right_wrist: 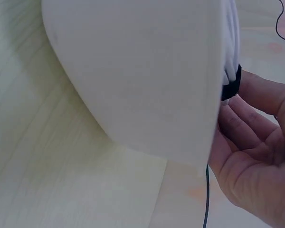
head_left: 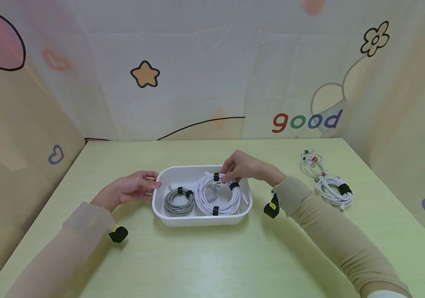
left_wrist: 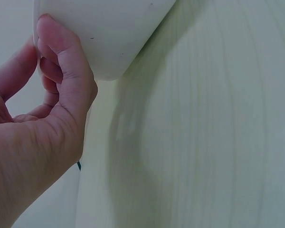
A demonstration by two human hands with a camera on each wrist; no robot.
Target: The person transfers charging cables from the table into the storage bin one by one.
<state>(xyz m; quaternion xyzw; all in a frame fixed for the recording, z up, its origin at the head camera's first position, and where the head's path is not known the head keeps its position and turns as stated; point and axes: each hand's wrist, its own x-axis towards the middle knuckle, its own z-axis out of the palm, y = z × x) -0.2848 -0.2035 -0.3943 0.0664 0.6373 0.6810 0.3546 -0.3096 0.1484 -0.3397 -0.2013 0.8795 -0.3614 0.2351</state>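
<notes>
A white plastic bin (head_left: 201,222) sits on the table in the head view. My left hand (head_left: 134,189) grips its left rim between thumb and fingers, and the left wrist view shows the bin's outer wall (left_wrist: 109,33) at those fingertips. Inside, a large coiled white cable (head_left: 200,198) with black straps leans up on the right. My right hand (head_left: 247,167) pinches that coil at its upper edge; in the right wrist view, the thumb lies near a black strap (right_wrist: 232,86). A grey coiled cable (head_left: 169,205) lies at the bin's left, and another grey coil shows partly behind the white one.
Two more white cable bundles lie on the right of the table: a thin one (head_left: 303,166) farther back and a thicker coil (head_left: 325,194) with a black strap. A printed cloth (head_left: 197,82) rises behind the table's back edge and along its sides.
</notes>
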